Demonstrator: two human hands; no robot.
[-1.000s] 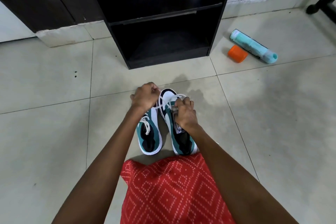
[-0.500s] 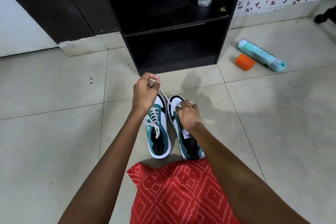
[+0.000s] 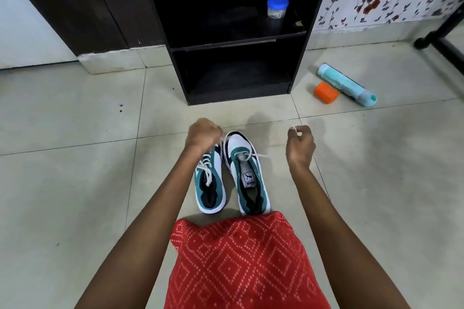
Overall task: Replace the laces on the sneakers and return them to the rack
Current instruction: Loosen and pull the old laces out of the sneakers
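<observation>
Right sneaker [image 3: 247, 170] on floor, long axis running away from body, toe toward rack [image 3: 175, 70]. Lace [image 3: 262, 155] through lowest eyelets only, upper eyelets bare.

One strand runs out right and up to right hand [image 3: 300, 145], tip pinched between curled fingers. Other strand runs left to left hand [image 3: 202, 134], fist clenched on it, strand blurred there.

Sneaker lies between and below both hands, nearer left fingers. Laced left sneaker [image 3: 209, 183] under left wrist.

Judgement: next cross needs both ends brought inward, down to next eyelet pair.
</observation>
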